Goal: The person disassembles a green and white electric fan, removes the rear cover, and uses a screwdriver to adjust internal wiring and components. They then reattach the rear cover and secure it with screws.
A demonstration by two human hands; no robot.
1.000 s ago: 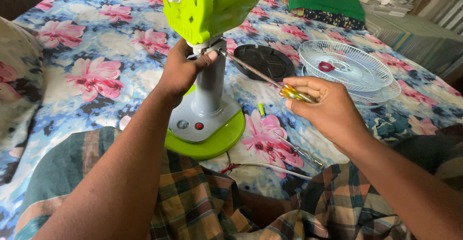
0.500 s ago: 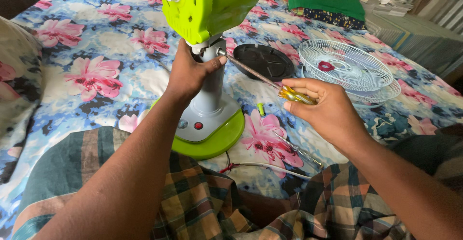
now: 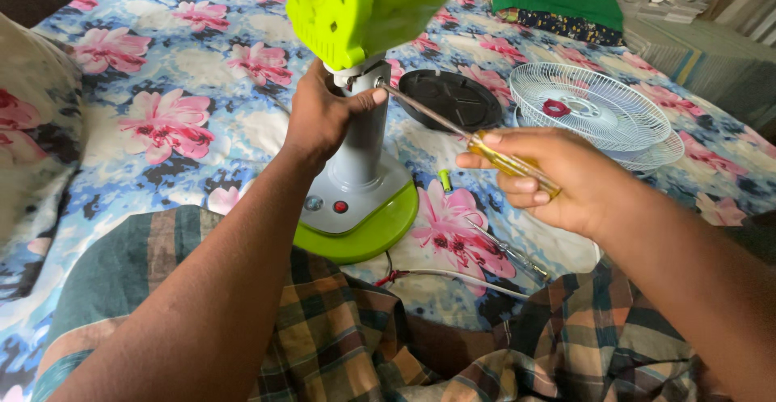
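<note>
Clasping fan neck left hand, right hand grip closed around screwdriver

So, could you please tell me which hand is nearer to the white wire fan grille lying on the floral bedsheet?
Right. The right hand, gripping the yellow-handled screwdriver, is just beside the white wire fan grille; the left hand is farther away, on the fan's grey neck.
</note>
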